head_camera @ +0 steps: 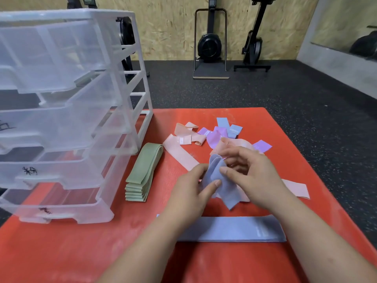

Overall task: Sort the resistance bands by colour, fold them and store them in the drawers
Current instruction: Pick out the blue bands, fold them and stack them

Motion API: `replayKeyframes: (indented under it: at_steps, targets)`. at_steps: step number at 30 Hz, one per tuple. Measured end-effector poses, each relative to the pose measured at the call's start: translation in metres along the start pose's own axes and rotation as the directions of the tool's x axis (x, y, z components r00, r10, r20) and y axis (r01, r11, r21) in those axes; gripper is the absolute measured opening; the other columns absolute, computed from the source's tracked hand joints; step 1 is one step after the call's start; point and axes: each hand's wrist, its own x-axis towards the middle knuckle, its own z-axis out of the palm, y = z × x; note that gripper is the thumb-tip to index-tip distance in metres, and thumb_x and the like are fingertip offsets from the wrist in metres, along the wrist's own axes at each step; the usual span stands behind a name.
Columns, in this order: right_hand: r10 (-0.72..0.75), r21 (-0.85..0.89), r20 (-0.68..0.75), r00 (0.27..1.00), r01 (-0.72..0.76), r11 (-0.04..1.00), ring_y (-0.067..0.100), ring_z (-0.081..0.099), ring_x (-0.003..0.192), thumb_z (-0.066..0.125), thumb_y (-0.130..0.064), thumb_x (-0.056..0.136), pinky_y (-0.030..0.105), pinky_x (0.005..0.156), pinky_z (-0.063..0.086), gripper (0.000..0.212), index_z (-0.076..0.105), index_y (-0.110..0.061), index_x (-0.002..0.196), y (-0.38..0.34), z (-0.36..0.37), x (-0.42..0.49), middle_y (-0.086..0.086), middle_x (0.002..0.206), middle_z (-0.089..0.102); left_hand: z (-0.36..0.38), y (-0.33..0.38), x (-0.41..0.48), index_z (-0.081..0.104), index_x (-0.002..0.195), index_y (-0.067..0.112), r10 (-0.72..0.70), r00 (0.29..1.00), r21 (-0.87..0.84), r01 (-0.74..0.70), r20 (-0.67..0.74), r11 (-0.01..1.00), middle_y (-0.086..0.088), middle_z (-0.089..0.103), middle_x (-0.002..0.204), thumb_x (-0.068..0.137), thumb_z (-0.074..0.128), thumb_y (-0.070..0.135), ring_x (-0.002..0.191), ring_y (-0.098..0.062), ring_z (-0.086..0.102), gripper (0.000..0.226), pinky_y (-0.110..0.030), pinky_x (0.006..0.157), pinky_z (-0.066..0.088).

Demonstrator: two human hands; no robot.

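Red mat (81, 252), held blue band (222, 180) pointing away

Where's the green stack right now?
Head view, left of centre: the green stack lies on the red mat, beside the drawers, left of the pink bands.

site: I read this as a gym | floor: black speckled rubber flooring (275, 94) | walls: bare chipboard wall (167, 27) behind, mirror (344, 23) at right | kit: I see two rowing machines (209, 45) stood upright against the wall | near me: resistance bands (179, 153) on a red exercise mat (61, 254)
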Motion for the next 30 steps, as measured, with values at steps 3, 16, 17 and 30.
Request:
replayKeyframes:
  at_steps: [3,16,17,30]
  targets:
    - [-0.037,-0.127,-0.049,0.998,0.031,0.991,0.012,0.071,0.093,0.075,-0.007,0.093,0.032,0.089,0.055,0.036,0.074,-0.034,0.118,0.003,-0.006,0.001,-0.013,0.101,0.076,-0.006,-0.008,0.005,0.071,0.104,0.03,-0.075,0.996,-0.096,0.071,-0.039,0.993,0.016,0.072,0.086,0.097,0.075,0.022,0.074,-0.003,0.061,0.011,-0.023,0.067,0.046]
    - [0.051,-0.43,-0.066,0.997,-0.075,0.9,0.004,0.068,0.086,0.073,-0.025,0.095,0.038,0.083,0.055,0.014,0.074,-0.039,0.091,0.031,-0.057,0.001,-0.024,0.091,0.074,-0.037,-0.016,0.014,0.078,0.099,0.019,-0.261,0.959,-0.302,0.219,-0.106,0.928,-0.004,0.077,0.081,0.096,0.078,0.018,0.065,-0.011,0.06,0.004,-0.032,0.069,0.053]
    - [0.062,-0.455,-0.065,0.996,-0.084,0.887,0.002,0.067,0.086,0.073,-0.026,0.095,0.035,0.082,0.054,0.015,0.072,-0.04,0.09,0.033,-0.058,0.001,-0.024,0.091,0.073,-0.036,-0.015,0.015,0.078,0.098,0.019,-0.266,0.958,-0.302,0.224,-0.108,0.927,-0.006,0.075,0.078,0.097,0.077,0.02,0.063,-0.013,0.058,0.002,-0.034,0.068,0.052]
    - [-0.016,-0.721,0.092,0.996,0.077,0.689,0.016,0.05,0.127,0.07,-0.037,0.096,0.031,0.111,0.035,0.031,0.065,-0.04,0.127,0.028,-0.032,-0.002,-0.014,0.131,0.062,-0.025,-0.012,0.011,0.065,0.07,0.021,-0.11,0.988,-0.1,0.099,-0.109,0.99,0.01,0.051,0.058,0.09,0.086,0.025,0.057,-0.006,0.041,0.028,-0.026,0.057,0.037]
